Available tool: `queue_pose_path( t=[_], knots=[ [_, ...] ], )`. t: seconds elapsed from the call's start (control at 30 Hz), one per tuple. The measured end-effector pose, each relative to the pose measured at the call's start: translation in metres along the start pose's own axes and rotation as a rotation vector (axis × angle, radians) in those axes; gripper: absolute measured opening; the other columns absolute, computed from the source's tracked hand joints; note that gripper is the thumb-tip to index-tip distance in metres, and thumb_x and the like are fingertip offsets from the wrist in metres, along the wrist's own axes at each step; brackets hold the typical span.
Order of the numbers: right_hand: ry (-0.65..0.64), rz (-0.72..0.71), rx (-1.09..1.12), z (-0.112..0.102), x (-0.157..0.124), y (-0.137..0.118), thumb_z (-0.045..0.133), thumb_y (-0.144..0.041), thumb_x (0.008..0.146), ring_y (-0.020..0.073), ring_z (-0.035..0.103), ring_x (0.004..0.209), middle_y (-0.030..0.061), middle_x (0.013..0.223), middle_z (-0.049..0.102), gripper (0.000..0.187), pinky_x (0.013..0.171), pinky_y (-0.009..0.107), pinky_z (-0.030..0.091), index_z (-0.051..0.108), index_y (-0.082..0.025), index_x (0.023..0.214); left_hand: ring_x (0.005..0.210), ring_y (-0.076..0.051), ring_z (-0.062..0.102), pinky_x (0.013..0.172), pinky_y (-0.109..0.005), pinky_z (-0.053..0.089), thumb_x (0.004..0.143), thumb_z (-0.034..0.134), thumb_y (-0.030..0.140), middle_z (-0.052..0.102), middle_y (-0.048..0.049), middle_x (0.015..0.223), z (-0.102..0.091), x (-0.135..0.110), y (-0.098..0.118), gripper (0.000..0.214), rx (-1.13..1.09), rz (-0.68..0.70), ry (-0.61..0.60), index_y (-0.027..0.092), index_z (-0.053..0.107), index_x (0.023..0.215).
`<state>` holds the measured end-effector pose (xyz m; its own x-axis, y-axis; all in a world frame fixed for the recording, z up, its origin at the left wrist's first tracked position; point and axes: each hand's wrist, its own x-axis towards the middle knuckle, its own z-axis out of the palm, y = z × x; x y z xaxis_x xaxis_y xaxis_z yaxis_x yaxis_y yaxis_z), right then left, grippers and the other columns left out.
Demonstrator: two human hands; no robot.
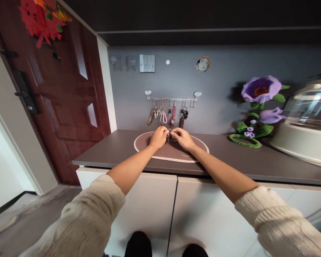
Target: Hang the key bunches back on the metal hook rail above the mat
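Both my hands meet over a brown oval mat (pixel 173 154) on the dark countertop. My left hand (pixel 159 137) is closed, its fingertips pinching one side of a small key ring with keys (pixel 169 135). From the other side my right hand (pixel 182 137) pinches the same ring, thumb and fingers pressed together. The keys hang just above the mat between the fingertips, partly hidden by them. Behind my hands, a metal hook rail (pixel 173 99) on the grey wall carries several bunches of keys (pixel 157 112), a red-strapped key fob (pixel 173 115) and dark keys (pixel 184 114).
A purple felt flower ornament (pixel 262 91) and a large cream appliance with a clear dome (pixel 305 139) stand to the right. An upper cabinet (pixel 203 21) overhangs the counter. Left is a dark red door (pixel 69 100). White cabinet doors (pixel 141 207) are below.
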<state>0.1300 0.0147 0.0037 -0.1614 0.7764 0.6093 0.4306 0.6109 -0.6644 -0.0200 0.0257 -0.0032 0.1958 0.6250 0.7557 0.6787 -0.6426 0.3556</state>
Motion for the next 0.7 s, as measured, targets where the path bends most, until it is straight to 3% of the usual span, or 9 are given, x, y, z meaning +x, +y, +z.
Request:
queue_pose_path(
  t=[0.3, 0.7],
  knots=[
    [0.039, 0.06, 0.204, 0.0, 0.001, 0.002, 0.059, -0.042, 0.065, 0.0115, 0.051, 0.064, 0.0005, 0.07, 0.058, 0.028, 0.063, 0.026, 0.042, 0.055, -0.016, 0.074, 0.081, -0.014, 0.051, 0.075, -0.026, 0.039, 0.085, 0.038, 0.025, 0.058, -0.0038, 0.083, 0.0, -0.002, 0.003, 0.018, -0.036, 0.04, -0.012, 0.017, 0.053, 0.081],
    [0.08, 0.009, 0.175, -0.007, 0.006, 0.01, 0.053, -0.042, 0.07, 0.0112, 0.048, 0.064, -0.001, 0.067, 0.053, 0.026, 0.063, 0.024, 0.04, 0.052, -0.017, 0.073, 0.081, -0.015, 0.052, 0.076, -0.028, 0.04, 0.086, 0.037, 0.03, 0.058, -0.0042, 0.086, 0.004, -0.002, 0.002, 0.022, -0.07, 0.029, -0.055, 0.017, 0.055, 0.086]
  ],
)
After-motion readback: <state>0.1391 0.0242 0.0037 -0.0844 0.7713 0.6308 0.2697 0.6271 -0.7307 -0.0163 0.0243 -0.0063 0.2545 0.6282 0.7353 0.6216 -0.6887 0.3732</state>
